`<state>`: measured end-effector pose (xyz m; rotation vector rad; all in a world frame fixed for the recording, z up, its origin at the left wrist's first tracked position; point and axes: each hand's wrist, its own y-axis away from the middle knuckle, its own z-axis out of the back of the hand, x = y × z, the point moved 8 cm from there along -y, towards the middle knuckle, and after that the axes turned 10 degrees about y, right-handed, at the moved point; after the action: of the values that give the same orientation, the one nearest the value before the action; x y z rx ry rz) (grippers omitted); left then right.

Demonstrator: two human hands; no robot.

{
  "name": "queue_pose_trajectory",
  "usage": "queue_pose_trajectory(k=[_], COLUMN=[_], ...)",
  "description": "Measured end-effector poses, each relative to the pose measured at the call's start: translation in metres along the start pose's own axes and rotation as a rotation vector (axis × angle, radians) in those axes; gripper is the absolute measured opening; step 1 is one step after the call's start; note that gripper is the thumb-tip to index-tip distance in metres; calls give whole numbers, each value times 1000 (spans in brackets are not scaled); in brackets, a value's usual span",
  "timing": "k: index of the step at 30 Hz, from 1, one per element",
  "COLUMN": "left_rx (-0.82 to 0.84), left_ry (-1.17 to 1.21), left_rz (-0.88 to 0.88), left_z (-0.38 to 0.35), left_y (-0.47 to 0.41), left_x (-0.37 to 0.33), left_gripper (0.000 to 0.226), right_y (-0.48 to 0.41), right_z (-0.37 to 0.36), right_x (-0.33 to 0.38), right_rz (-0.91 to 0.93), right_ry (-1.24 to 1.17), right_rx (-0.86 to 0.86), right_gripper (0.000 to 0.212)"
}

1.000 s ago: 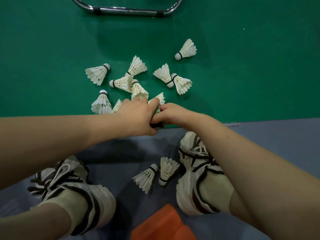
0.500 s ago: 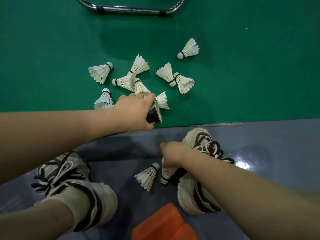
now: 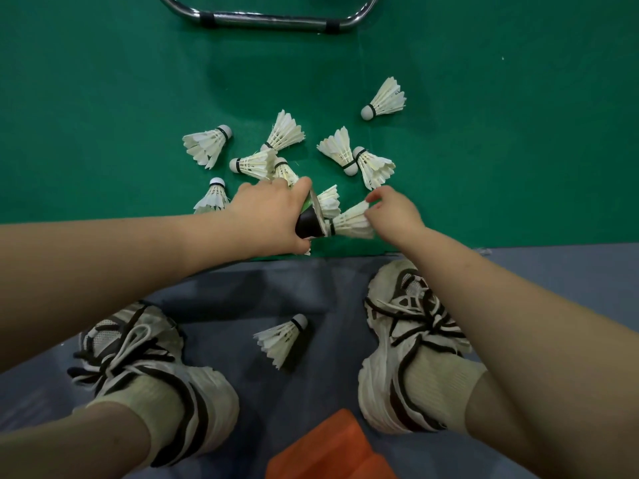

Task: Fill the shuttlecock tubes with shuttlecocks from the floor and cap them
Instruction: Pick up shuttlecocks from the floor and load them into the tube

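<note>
My left hand [image 3: 268,216] grips a shuttlecock tube [image 3: 310,223] near its open dark mouth, which faces right; most of the tube is hidden under the hand. My right hand [image 3: 394,212] pinches the feathers of a white shuttlecock [image 3: 351,223], whose cork end sits at the tube's mouth. Several more white shuttlecocks lie scattered on the green floor beyond my hands, such as one at the far right [image 3: 385,100] and one at the left [image 3: 207,145]. A single shuttlecock [image 3: 281,338] lies on the grey floor between my shoes.
My two white and black shoes [image 3: 145,368] [image 3: 411,326] stand on the grey floor. An orange object [image 3: 332,447] is at the bottom edge. A chrome tube frame [image 3: 273,20] rests on the green mat at the top.
My right hand picked a shuttlecock from the grey floor by my right shoe and carried it up to the tube's mouth. One shuttlecock is left between the shoes. The left hand stayed put.
</note>
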<state>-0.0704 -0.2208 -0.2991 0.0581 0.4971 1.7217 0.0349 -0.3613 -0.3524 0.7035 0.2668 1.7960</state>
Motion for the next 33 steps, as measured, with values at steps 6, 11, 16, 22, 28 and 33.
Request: queue_pose_trajectory(k=[6, 11, 16, 22, 28, 33], left_rx=[11, 2, -25, -27, -27, -35], left_ry=[0, -11, -15, -1, -12, 13], left_rz=[-5, 2, 7, 4, -2, -4], left_z=[-1, -1, 1, 3, 2, 5], left_y=[0, -4, -4, -2, 0, 2], left_x=[-2, 1, 3, 4, 4, 7], left_gripper=[67, 68, 66, 68, 69, 68], right_y=[5, 28, 70, 122, 139, 140], right_z=[-17, -19, -46, -125, -163, -171], right_x=[-13, -10, 47, 86, 98, 103], right_rz=[-122, -20, 417, 831, 953, 1029], right_ry=[-399, -101, 436, 698, 687, 830], right_rx=[51, -86, -63, 242, 271, 215], right_gripper=[56, 52, 40, 54, 53, 31])
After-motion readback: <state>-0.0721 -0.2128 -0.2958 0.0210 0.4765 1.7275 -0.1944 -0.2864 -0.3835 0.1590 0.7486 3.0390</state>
